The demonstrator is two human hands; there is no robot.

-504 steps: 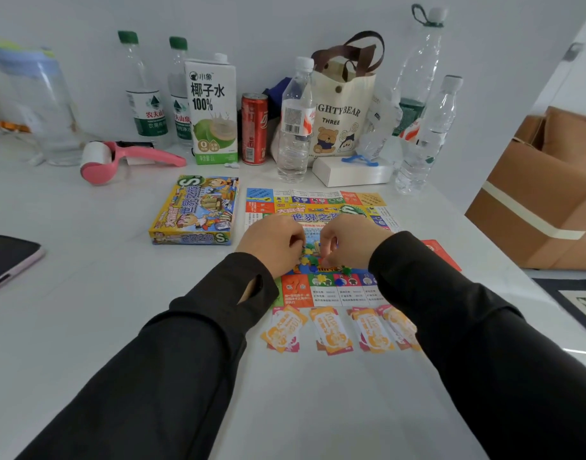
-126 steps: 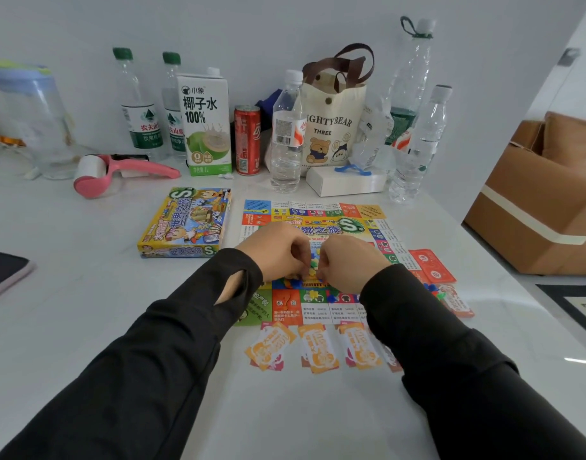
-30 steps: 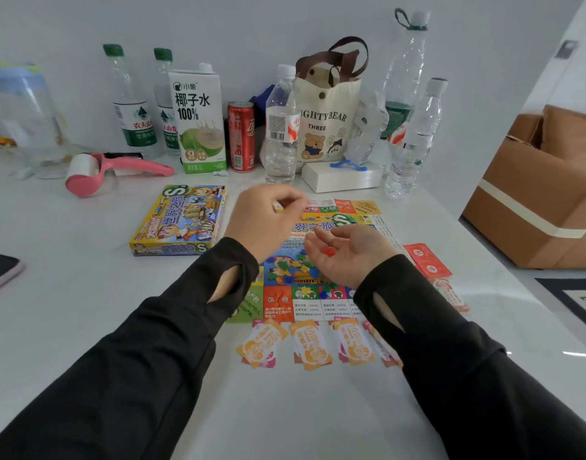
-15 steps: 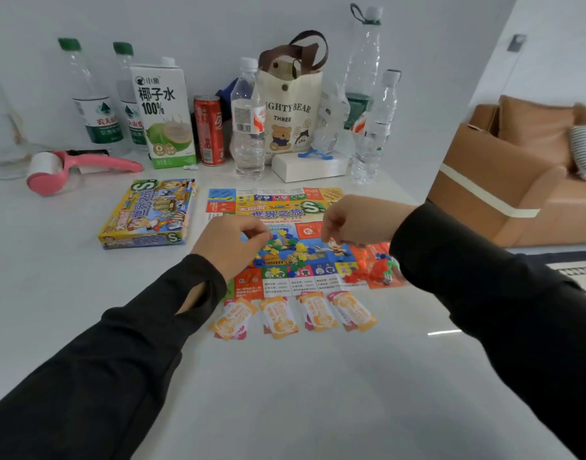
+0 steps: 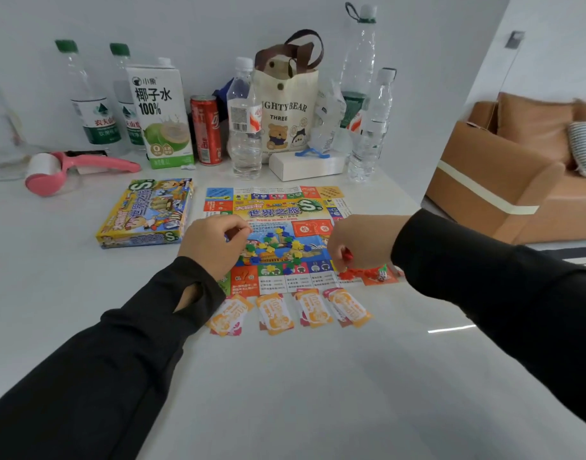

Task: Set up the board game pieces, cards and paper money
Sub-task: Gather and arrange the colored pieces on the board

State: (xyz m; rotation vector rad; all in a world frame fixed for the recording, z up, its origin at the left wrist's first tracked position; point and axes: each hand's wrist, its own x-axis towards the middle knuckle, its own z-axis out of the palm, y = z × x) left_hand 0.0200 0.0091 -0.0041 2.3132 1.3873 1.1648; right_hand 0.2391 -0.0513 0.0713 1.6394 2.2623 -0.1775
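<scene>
Inspector: Where is the game board located?
Technician: The game board (image 5: 278, 212) is laid flat on the white worktop (image 5: 285, 376), with the game box (image 5: 145, 214) placed just beside its left edge. Small coloured pieces (image 5: 278, 242) in yellow, green and blue are scattered over the printed centre of the board.
Inspector: What is recorded for the left hand?
Technician: The left hand (image 5: 212, 244) is held over the left part of the board, fingers curled toward the thumb. Whether a piece is pinched there cannot be determined.
Inspector: And the right hand?
Technician: The right hand (image 5: 359, 245) is held over the near right corner of the board. A red piece (image 5: 348, 254) is pinched at its fingertips, just above a cluster of red pieces (image 5: 353, 273) gathered on an orange-red card (image 5: 379, 282). A white die (image 5: 381, 276) is seen on the same card.
Inspector: Where is the paper money?
Technician: Four stacks of paper money (image 5: 276, 313) are set in a row on the worktop along the near edge of the board, each topped by an orange note.
Inspector: What is noted behind the board?
Technician: Water bottles (image 5: 245, 127), a coconut water carton (image 5: 162, 117), a red can (image 5: 206, 131), a tote bag (image 5: 286, 114) and a white box (image 5: 304, 164) are lined up along the wall (image 5: 218, 28); a pink lint roller (image 5: 69, 169) is laid at the far left
</scene>
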